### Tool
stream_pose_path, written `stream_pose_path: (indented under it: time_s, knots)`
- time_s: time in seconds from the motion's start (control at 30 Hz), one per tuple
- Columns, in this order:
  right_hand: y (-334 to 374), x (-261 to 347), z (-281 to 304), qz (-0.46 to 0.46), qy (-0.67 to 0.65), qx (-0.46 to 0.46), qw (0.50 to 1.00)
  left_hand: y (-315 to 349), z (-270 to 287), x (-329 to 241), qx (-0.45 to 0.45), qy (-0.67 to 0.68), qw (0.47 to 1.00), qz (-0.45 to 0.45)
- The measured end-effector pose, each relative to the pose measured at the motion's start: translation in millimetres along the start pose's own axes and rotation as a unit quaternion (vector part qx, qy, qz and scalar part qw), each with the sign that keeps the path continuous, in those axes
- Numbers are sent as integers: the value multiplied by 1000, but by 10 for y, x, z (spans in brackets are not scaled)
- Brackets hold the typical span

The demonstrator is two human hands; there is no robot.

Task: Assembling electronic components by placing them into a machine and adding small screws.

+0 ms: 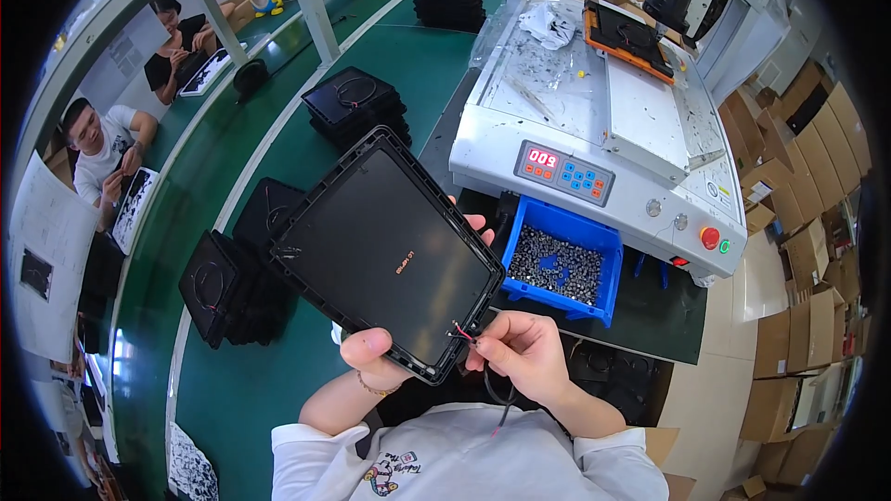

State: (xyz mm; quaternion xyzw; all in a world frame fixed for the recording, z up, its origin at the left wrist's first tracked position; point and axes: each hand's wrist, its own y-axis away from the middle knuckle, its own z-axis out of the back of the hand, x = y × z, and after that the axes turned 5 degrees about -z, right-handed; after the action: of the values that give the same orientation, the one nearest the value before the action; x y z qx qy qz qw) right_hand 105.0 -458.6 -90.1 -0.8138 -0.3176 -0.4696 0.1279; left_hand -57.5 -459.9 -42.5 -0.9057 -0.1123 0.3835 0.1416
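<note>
Blk panel (390,250) in L hand (373,358), corner wires (461,331) in R hand (525,353)

The panel (385,223) is smooth, semi-glossy plastic. Right of it, the bin (557,305) looks plastic, its pieces (536,255) metallic.

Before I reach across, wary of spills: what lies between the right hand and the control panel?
In the head view, a blue bin of small metallic-looking parts lies between the right hand and the control panel.
</note>
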Motion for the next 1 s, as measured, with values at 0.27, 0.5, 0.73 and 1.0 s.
stream_pose_path:
  time_s: [0.27, 0.5, 0.73, 1.0]
  knots:
    - [-13, -37, 55, -23, 3, -19, 1000, 40, 20, 54, -26, -10, 999, 19]
    - [-40, 30, 100, -99, -10, 9, 995, 54, 34, 92, -51, 11, 998, 17]
    - [-59, -103, 112, -22, -24, 7, 999, 74, -12, 63, -49, 17, 997, 52]
    - [-73, -314, 101, 19, -106, -4, 994, 158, 12, 93, -18, 31, 997, 74]
